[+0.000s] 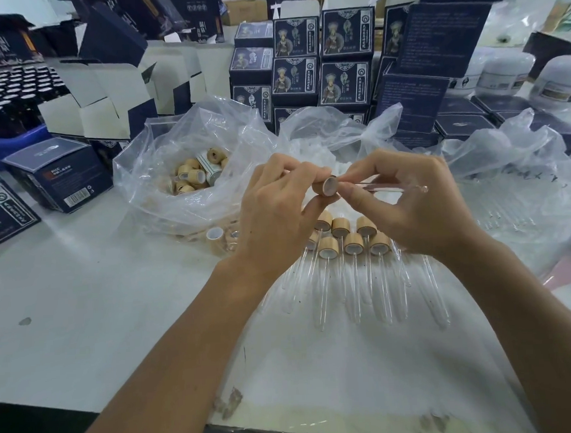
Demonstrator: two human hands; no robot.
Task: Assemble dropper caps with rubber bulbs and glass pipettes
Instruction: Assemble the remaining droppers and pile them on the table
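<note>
The left hand (277, 203) held the wooden dropper cap (324, 185) in a curled grip above the table (84, 290), its open mouth facing right. The right hand (404, 204) pinched the glass pipette (391, 187) lying level, its near end at the cap's mouth, its long axis pointing right.

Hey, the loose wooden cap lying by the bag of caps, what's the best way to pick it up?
Pinch the loose wooden cap across its round wooden sides, coming from above. It lies tilted on the table with its white-lined opening facing up, and its left side is free; the bag crowds it behind.
</note>
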